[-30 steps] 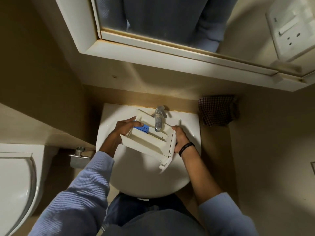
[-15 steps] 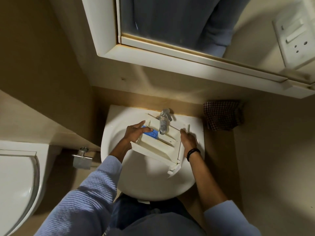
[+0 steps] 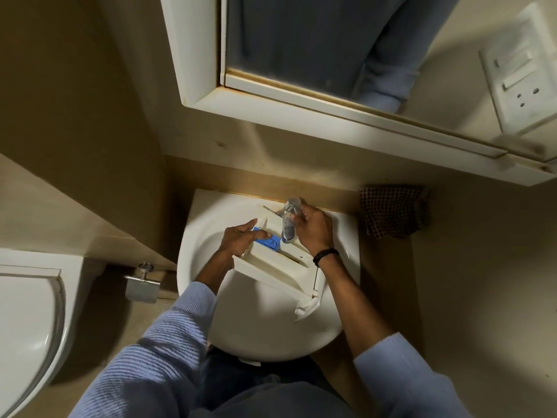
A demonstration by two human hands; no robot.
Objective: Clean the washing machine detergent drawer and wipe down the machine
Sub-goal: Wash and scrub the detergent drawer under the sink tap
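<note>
Centre of frame: white detergent drawer (image 3: 271, 268) lying tilted across the washbasin (image 3: 265, 327), beneath the chrome tap (image 3: 288, 221). Left hand (image 3: 241, 239) grips the drawer's left wall, fingers laid over the blue insert (image 3: 269, 243). Right hand (image 3: 313, 230), fingers curled, holds the tap. Checked cloth (image 3: 391, 211) lies at right of the basin.

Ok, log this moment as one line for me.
step: drawer rinse prep | left hand: holds drawer over sink | right hand: grips tap | water: none visible
</note>
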